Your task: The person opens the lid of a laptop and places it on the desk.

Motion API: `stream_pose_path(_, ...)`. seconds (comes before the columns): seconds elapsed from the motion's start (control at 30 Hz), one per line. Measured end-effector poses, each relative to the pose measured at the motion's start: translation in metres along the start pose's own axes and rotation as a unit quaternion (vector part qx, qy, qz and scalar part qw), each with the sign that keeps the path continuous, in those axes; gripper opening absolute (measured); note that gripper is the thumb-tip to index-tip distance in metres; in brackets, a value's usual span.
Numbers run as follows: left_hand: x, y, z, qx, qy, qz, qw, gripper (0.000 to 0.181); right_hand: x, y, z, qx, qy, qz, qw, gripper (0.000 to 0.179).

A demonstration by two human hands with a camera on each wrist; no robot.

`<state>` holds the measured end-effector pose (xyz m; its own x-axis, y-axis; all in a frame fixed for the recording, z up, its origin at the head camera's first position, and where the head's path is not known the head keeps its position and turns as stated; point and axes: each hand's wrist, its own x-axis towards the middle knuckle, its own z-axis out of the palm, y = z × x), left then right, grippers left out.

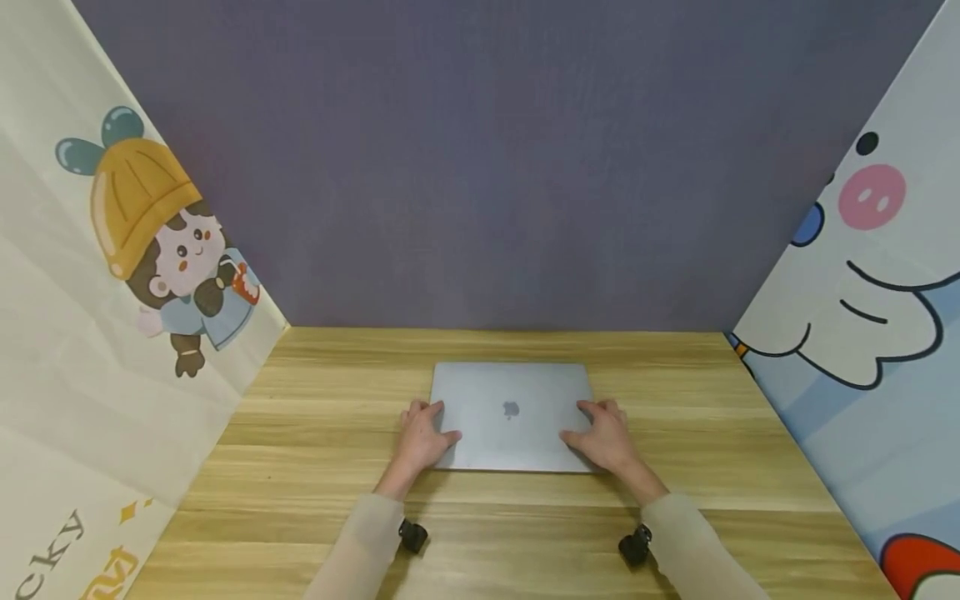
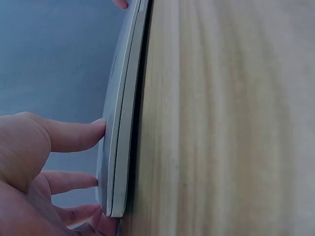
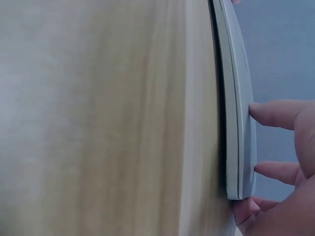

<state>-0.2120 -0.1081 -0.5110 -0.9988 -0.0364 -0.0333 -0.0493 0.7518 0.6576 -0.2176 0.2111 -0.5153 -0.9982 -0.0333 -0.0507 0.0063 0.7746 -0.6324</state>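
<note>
A closed silver laptop (image 1: pixel 512 450) with a dark apple logo on its lid lies flat on the wooden table. My left hand (image 1: pixel 423 437) holds its left side, and my right hand (image 1: pixel 609 436) holds the right side. In the left wrist view, the thumb and one finger touch the lid while other fingers (image 2: pixel 78 214) curl at the side edge close to the tabletop. The right wrist view shows the same hold: thumb and a finger on the lid, curled fingers (image 3: pixel 248 209) against the side edge. Lid and base (image 2: pixel 125 147) meet along a thin seam.
The wood-grain table (image 1: pixel 315 467) extends around the laptop. A dark grey panel (image 1: pixel 510 167) rises behind it. Printed cartoon sheets stand at the left (image 1: pixel 60 292) and right (image 1: pixel 892 333). A small black wrist camera (image 1: pixel 412 536) sits at each sleeve cuff.
</note>
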Motion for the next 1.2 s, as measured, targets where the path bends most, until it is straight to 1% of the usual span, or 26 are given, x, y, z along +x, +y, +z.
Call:
stream_pose_path(0.17, -0.007, -0.001, -0.001, 0.003, 0.004, 0.005, 1.0000, 0.067, -0.006, 0.000, 0.001, -0.004, -0.003, 0.003, 1.0000, 0.073)
stream_pose_path(0.43, -0.020, -0.002, -0.003, 0.009, -0.002, 0.011, 0.9999, 0.067, -0.016, 0.002, 0.001, 0.000, -0.008, -0.010, 0.9999, 0.072)
stream_pose_path(0.7, -0.031, -0.004, -0.003, 0.008, -0.006, 0.020, 0.9997, 0.066, -0.030, 0.000, 0.000, -0.001, -0.005, -0.010, 0.9999, 0.072)
stream_pose_path(0.87, -0.038, -0.003, -0.003, 0.012, -0.008, 0.020, 0.9997, 0.066, -0.039, 0.000, 0.000, -0.006, -0.007, -0.011, 0.9999, 0.073)
stream_pose_path(1.2, -0.050, -0.002, -0.001, 0.021, 0.004, 0.026, 0.9994, 0.065, -0.050, 0.003, -0.001, -0.014, -0.003, -0.021, 0.9997, 0.074)
